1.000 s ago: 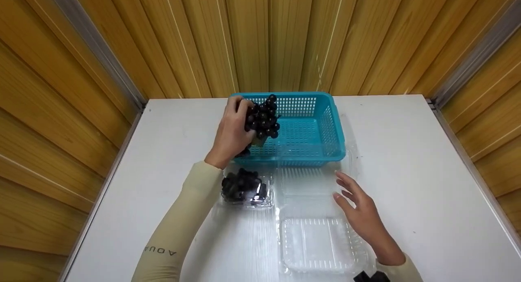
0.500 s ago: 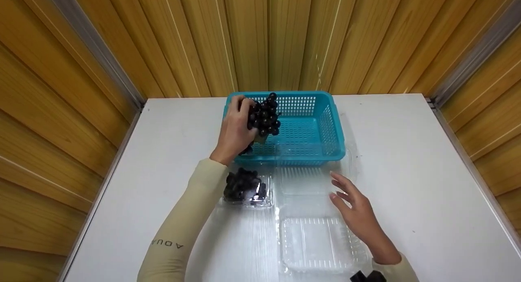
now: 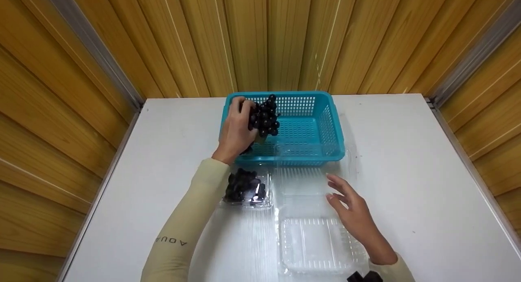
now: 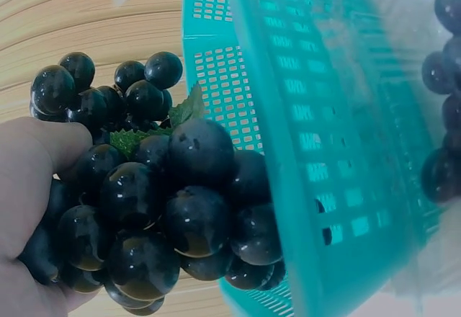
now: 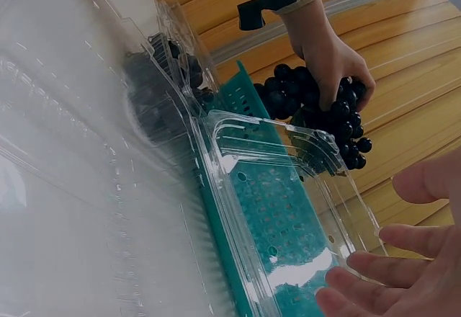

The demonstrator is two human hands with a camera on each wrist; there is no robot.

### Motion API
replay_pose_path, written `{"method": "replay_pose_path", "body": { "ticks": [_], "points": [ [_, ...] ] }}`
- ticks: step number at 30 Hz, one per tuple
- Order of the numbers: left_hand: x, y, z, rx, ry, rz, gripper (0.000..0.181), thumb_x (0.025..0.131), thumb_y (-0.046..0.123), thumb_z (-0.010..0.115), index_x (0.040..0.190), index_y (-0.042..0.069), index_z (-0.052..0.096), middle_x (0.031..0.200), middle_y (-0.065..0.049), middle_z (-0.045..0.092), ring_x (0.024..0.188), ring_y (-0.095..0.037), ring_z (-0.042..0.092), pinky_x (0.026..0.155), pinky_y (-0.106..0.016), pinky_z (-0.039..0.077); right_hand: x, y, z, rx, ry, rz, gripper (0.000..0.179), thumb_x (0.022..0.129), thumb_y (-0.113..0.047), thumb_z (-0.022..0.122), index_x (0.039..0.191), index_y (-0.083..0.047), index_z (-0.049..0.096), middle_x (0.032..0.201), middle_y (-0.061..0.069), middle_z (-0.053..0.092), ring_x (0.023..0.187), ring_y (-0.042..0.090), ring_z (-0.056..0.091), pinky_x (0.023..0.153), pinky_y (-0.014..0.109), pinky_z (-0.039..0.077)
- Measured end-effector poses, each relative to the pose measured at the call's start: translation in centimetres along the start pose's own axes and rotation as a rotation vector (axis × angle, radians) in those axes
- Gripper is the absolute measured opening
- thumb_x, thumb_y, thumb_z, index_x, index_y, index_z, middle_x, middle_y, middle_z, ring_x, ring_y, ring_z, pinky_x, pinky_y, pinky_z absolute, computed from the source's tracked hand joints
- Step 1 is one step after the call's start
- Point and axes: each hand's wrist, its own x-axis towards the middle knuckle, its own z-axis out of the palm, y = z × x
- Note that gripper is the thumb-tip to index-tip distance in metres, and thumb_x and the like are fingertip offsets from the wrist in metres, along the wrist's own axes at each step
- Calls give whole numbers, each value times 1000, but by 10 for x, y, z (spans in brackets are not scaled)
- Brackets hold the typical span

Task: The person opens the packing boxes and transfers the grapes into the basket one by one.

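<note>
My left hand (image 3: 236, 129) grips a bunch of dark grapes (image 3: 265, 118) over the left part of the teal plastic basket (image 3: 338, 131). In the left wrist view the grapes (image 4: 155, 209) fill the middle, with a green leaf (image 4: 130, 141) among them, right beside the basket rim (image 4: 277, 144). My right hand (image 3: 352, 213), fingers spread and slightly bent, hovers near the clear plastic clamshell box (image 3: 315, 245), which lies unfolded in front of the basket. From the right wrist view, its fingers (image 5: 389, 266) hold nothing, close to the clear box edge (image 5: 346, 187).
A clear box of dark grapes (image 3: 244, 187) sits left of the unfolded box, in front of the basket. The clear upper half (image 3: 305, 180) of the unfolded box overlaps the basket's front. Wood-panelled walls (image 3: 285, 42) enclose the white table (image 3: 407, 172).
My right hand has drifted a little to the left. My left forearm has shifted slightly to the right, while the left hand keeps its hold on the grapes over the basket.
</note>
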Motion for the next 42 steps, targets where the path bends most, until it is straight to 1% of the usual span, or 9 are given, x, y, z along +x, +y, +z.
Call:
{"method": "replay_pose_path", "body": {
  "ticks": [3,9,12,16,20,25,27,32,42],
  "points": [
    [-1,0,4,-11,-14,-6,53,78,8,77,124,13,49,137,-10,41,123,-23,47,102,-39,48,0,1,1,0,1,4,47,99,-13,53,144,-12,42,149,6,46,137,26,46,106,47,42],
    [-3,-2,11,5,-37,-11,53,79,9,77,124,14,49,138,-10,41,124,-23,46,105,-39,47,-1,2,1,0,-6,8,46,99,-16,53,144,-13,42,148,5,47,136,25,46,106,46,43],
    [-2,-4,14,7,-44,-17,52,79,9,76,123,15,50,137,-9,41,121,-22,46,104,-38,47,-1,2,1,2,-11,9,46,99,-16,53,144,-13,43,148,6,47,136,25,46,106,41,44],
    [-2,-4,17,13,-37,-17,51,79,9,76,122,14,50,135,-9,43,118,-22,47,104,-38,47,0,4,2,7,-20,19,46,99,-17,54,144,-14,42,148,3,47,136,22,46,106,37,44],
    [-2,-4,22,24,-39,-22,51,79,8,77,122,14,50,134,-9,44,117,-22,47,103,-38,48,-1,5,2,13,-23,25,46,99,-18,53,144,-14,42,148,4,47,136,23,46,106,39,44],
    [-3,-5,27,31,-66,-38,52,79,8,77,123,15,50,134,-8,43,117,-22,47,103,-39,48,-2,4,2,20,-16,21,45,99,-18,54,143,-13,44,147,5,48,135,23,47,104,29,45],
    [-3,-6,29,32,-73,-48,52,79,9,77,123,15,50,135,-8,43,117,-22,47,103,-39,48,-2,3,2,19,-14,15,45,99,-18,54,143,-12,44,146,5,49,135,22,48,104,30,45],
    [-2,-10,34,39,-91,-66,52,80,8,76,124,15,49,135,-9,43,117,-23,47,104,-38,47,-2,4,2,9,-10,10,45,99,-18,54,142,-11,45,145,4,50,134,22,48,105,44,44],
    [-2,-14,39,57,-138,-109,54,81,9,75,127,14,47,138,-10,40,121,-24,46,105,-40,46,-3,4,2,-1,-10,34,43,99,-19,54,141,-12,47,145,6,51,134,21,49,106,41,45]
  ]
}}
